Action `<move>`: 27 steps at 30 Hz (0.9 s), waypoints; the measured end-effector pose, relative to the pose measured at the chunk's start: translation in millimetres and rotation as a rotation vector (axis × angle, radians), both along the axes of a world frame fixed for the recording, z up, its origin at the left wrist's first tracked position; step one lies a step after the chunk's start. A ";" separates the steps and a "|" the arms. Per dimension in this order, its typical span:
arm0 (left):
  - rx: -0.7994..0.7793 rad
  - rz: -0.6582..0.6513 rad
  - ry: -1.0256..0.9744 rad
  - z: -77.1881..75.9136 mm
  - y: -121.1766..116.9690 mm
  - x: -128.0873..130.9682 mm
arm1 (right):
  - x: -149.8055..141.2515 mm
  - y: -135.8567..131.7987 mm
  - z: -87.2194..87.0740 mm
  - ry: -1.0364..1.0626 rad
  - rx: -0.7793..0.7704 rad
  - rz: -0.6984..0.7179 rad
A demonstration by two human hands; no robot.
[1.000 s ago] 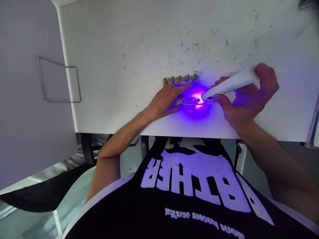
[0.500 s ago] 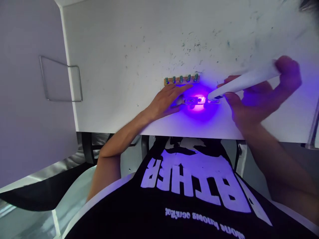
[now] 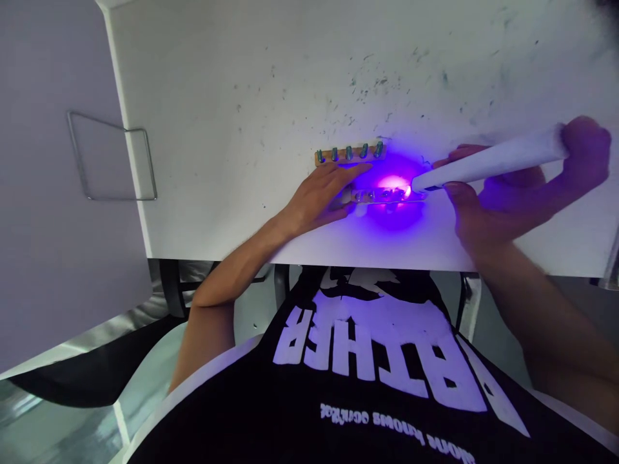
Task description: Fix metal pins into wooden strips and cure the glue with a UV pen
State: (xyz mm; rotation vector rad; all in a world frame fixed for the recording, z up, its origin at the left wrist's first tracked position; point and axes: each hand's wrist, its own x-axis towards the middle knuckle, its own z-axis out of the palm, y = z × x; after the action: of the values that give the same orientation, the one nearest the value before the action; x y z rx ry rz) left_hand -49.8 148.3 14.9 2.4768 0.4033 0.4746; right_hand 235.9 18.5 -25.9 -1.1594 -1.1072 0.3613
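My right hand point(image 3: 512, 200) is closed around a white, wand-shaped UV lamp point(image 3: 498, 158), which slants down to the left. Violet light from its tip falls on a narrow, pale strip point(image 3: 372, 195) bearing several small pieces, too washed out by the glow to make out. At the strip's left end, my left hand point(image 3: 319, 196) grips it between thumb and fingers, the index finger stretched out above. Just beyond that hand lies a small wooden strip point(image 3: 342, 154) with several dark green pieces standing along it.
The white table point(image 3: 207, 161) is speckled with dark and greenish marks. A bent metal wire frame point(image 3: 153, 164) stands at its left edge, beside a grey-violet surface point(image 3: 48, 193). The front edge runs close to my body.
The lamp and my right hand have shifted right, carrying the brightest glow toward the strip's right end. My left hand stays at the left end. The view has shifted slightly.
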 end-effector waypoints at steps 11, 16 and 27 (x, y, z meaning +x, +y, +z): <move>0.042 0.012 -0.037 0.0 -0.1 -0.5 | -9.1 7.9 21.9 -0.306 0.179 -0.070; 0.023 0.010 0.015 0.9 0.6 -1.0 | -8.6 9.0 21.0 -0.303 0.168 -0.067; 0.018 0.002 -0.015 0.8 0.9 -1.3 | -10.9 8.9 30.1 -0.383 0.189 -0.003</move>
State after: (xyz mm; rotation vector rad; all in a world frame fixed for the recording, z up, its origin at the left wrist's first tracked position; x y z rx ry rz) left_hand -51.1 149.2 15.7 2.4886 0.3976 0.4997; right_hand 225.0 27.4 4.3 -1.0863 -1.4389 0.0270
